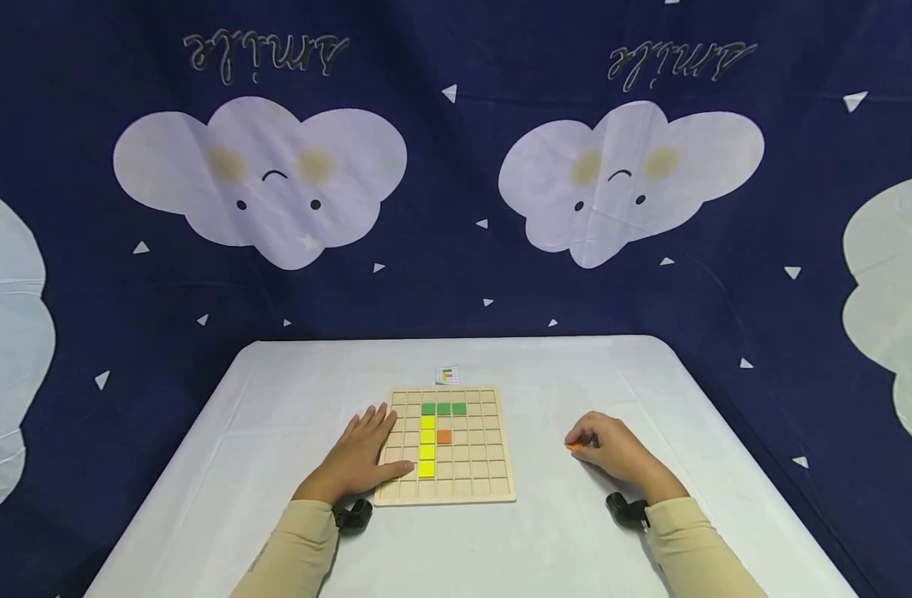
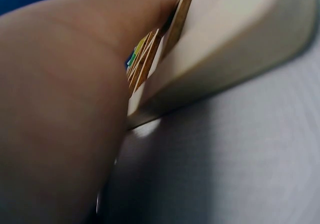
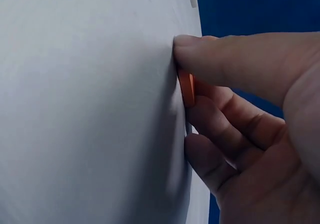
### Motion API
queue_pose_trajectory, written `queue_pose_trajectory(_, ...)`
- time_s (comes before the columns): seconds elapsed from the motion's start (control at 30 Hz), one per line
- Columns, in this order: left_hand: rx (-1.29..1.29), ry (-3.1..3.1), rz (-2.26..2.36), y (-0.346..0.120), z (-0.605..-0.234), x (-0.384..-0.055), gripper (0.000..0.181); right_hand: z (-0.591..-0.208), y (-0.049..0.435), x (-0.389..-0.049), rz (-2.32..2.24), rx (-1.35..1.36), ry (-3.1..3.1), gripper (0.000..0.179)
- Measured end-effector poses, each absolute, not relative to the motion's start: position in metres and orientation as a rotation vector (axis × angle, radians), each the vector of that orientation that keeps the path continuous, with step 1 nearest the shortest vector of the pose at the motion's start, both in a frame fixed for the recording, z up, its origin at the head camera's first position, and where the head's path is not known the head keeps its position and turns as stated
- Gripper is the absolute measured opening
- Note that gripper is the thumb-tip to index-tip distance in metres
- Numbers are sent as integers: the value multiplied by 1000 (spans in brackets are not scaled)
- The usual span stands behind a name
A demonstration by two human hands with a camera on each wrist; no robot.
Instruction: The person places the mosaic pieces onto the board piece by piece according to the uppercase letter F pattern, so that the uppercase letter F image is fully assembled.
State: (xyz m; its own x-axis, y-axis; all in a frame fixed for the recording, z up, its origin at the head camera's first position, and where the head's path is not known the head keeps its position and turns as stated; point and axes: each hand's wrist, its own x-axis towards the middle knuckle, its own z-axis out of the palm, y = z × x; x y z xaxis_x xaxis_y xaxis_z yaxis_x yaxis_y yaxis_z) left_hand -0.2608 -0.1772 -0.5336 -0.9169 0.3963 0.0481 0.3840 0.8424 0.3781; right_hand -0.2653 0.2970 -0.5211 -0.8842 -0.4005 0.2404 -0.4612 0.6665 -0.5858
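Note:
A wooden grid board [image 1: 474,473] lies on the white table. On it sit a row of green square tiles [image 1: 444,409], a column of yellow tiles [image 1: 427,447] and one orange tile [image 1: 444,437] beside that column. My left hand [image 1: 359,455] rests spread on the board's left edge, its thumb reaching toward the lowest yellow tile; the left wrist view shows the board's thick rim [image 2: 200,69] close by. To the right of the board, my right hand [image 1: 613,447] pinches another orange tile [image 3: 187,88] between thumb and fingers, right at the tabletop.
A small printed pattern card [image 1: 447,375] lies just behind the board. The white table [image 1: 546,548] ends at a dark blue curtain [image 1: 456,291] with cloud prints. Black wrist cameras [image 1: 354,515] sit on both wrists, low over the table.

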Motion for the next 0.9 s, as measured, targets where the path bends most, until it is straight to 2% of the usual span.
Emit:
queue_pose_trajectory(0.33,642,3002,604,-178,-539,-263,107,-520,280,-271,934,744,-2783,19)
queue_pose_trajectory(0.9,637,2991,604,-178,-537,-264,107,-503,181,-295,1002,956,-2787,17)
